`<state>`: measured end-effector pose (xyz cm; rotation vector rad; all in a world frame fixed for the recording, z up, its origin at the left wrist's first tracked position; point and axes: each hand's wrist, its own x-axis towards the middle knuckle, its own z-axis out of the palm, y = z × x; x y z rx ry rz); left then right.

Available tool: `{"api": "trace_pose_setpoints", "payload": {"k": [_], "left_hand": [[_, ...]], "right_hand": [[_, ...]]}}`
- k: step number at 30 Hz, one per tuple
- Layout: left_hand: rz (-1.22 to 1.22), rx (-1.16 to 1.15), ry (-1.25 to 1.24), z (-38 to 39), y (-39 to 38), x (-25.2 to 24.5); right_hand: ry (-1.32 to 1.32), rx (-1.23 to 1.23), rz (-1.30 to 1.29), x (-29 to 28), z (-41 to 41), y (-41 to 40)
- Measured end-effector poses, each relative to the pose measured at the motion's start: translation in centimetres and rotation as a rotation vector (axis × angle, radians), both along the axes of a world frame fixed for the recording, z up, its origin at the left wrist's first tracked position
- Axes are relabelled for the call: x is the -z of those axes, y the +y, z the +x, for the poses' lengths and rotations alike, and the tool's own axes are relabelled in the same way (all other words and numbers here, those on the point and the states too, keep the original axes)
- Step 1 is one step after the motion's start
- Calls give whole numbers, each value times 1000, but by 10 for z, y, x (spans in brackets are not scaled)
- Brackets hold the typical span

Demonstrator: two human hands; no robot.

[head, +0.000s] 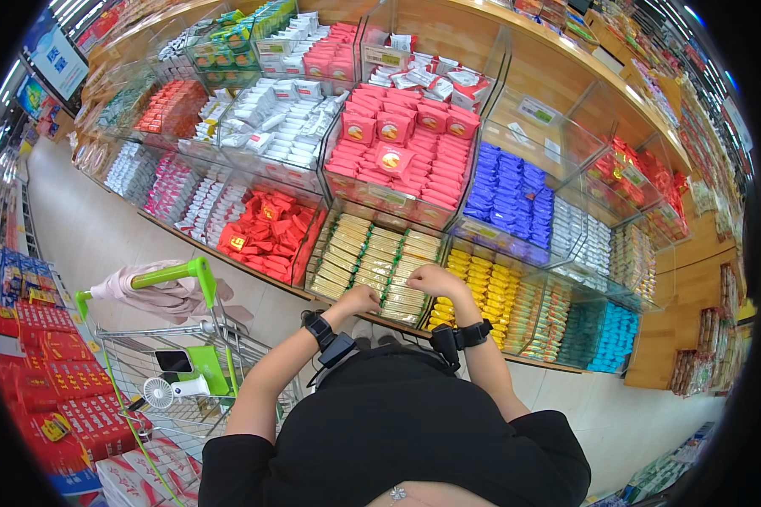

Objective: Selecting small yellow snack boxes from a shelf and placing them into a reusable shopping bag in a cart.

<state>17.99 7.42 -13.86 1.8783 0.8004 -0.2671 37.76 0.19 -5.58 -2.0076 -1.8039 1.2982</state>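
Both hands are over a clear bin holding rows of gold-wrapped snack packets [374,263], with green strips between the columns. At the bin's near edge, my left hand [359,299] has its fingers bent down onto the packets by a green strip. My right hand [432,281] is over the right column, fingers curled toward the packets. Whether either hand pinches a packet is hidden by the curled fingers. Just right of my right hand lie yellow packets [482,285] in the neighbouring bin. Red packets [269,231] fill the bin on the left.
Behind the front row rise bins of pink packets [406,149], white packets [279,120] and purple packets [507,193]. A shopping cart [200,269] stands at my left, holding a white handheld fan [159,393] and a phone [174,361]. Pink cloth [146,288] drapes its handle.
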Motion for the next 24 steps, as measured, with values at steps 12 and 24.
{"api": "trace_pose_setpoints", "payload": {"k": [12,24], "left_hand": [[-128,-11,-15,6,-9,13],[-226,-55,-100,4,-13,-4]], "right_hand": [[24,94,13,13,-2,-8],[58,139,-45,14,-13,-13]]}}
